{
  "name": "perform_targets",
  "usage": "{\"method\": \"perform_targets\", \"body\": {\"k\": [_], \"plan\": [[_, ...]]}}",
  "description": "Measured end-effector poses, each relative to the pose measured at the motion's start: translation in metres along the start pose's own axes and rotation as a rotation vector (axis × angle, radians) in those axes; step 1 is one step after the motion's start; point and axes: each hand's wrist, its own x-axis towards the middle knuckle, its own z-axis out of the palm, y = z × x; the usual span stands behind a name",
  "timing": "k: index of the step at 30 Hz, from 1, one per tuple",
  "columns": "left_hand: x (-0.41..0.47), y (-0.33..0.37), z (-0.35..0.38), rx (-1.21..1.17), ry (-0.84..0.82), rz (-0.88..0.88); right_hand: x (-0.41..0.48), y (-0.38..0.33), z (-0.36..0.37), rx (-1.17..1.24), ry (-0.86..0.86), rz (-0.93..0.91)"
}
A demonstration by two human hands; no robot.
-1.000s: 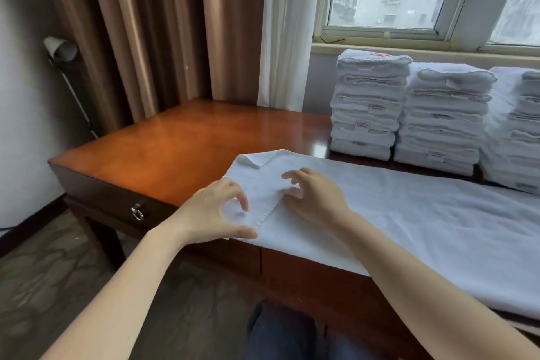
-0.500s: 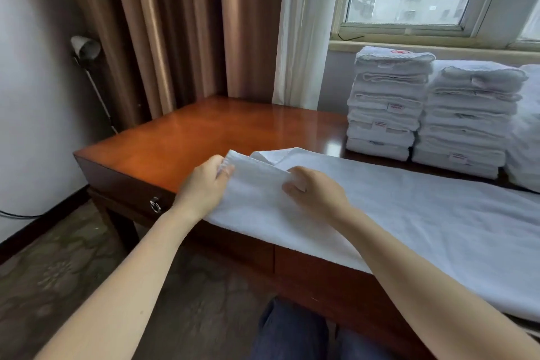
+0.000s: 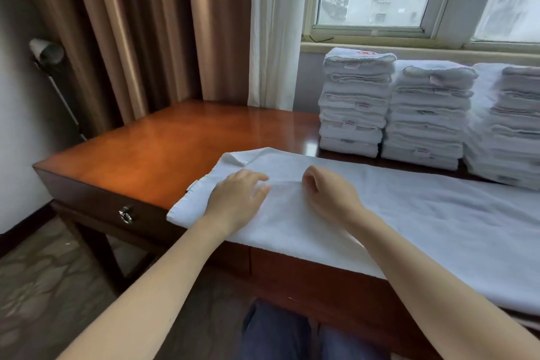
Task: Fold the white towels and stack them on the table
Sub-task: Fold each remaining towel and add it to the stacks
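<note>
Desk of polished reddish-brown wood is carrying a long white terry towel, lying along its near edge with the left corner flipped over. The left hand is pressing it flat, fingers spread; the right hand is curling, apparently pinching a soft ridge. Smoothing outward before folding should be giving square edges. Stacks of folded white towels are standing behind.

Towel lies on table; 3 stacks behind it.
</note>
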Motion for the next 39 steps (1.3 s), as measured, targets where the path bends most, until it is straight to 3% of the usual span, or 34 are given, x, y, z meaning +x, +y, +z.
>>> {"method": "perform_targets", "body": {"k": [3, 7, 11, 15, 20, 26, 32, 36, 39], "plan": [[0.002, 0.006, 0.005, 0.014, -0.058, 0.002, 0.0, 0.006, 0.001, -0.049, 0.053, 0.009], [0.0, 0.001, 0.013, 0.256, -0.348, -0.055, 0.002, 0.01, 0.003, -0.122, -0.057, -0.002], [0.004, -0.004, 0.014, 0.306, -0.41, -0.109, 0.009, 0.024, -0.013, -0.159, -0.11, 0.08], [0.016, 0.014, 0.02, 0.345, -0.371, -0.178, -0.005, 0.036, -0.007, -0.191, -0.015, 0.06], [0.012, 0.053, 0.054, 0.227, -0.335, -0.025, -0.006, 0.037, 0.005, -0.207, 0.118, 0.034], [0.026, 0.041, 0.057, 0.26, -0.348, -0.003, 0.003, 0.04, 0.009, -0.166, 0.157, 0.044], [0.037, 0.02, 0.05, 0.31, -0.377, -0.053, 0.013, 0.057, -0.003, -0.07, 0.057, 0.076], [0.043, 0.011, 0.045, 0.354, -0.419, -0.089, 0.004, 0.077, -0.002, -0.141, 0.145, 0.053], [0.051, 0.023, 0.048, 0.368, -0.396, -0.123, 0.009, 0.08, 0.001, -0.108, 0.022, 0.096]]}}
